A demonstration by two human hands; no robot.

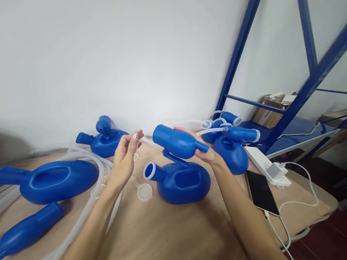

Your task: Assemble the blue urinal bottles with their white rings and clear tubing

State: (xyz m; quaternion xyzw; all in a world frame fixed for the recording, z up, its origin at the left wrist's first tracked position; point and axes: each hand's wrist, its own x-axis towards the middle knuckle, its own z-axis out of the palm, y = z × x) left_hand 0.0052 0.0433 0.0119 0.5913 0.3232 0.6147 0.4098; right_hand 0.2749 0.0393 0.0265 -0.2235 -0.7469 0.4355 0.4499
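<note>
My right hand [208, 153] is wrapped round the narrow end of a blue funnel-shaped piece [178, 141], its wide mouth toward the left. Below it a blue bottle [184, 184] with a white-rimmed neck stands on the brown-covered table [165, 245]. My left hand [126, 153] pinches a small white piece [135, 137] between thumb and fingers, left of the funnel piece. A round translucent cap [144, 191] with a strap lies left of the bottle.
Blue bottles [59, 181] and a loose funnel piece [28, 231] lie left among clear tubes [68, 239]. Assembled bottles [230, 154], a phone [261, 191] and a power strip [263, 164] are right. A blue metal rack [307, 29] stands beyond.
</note>
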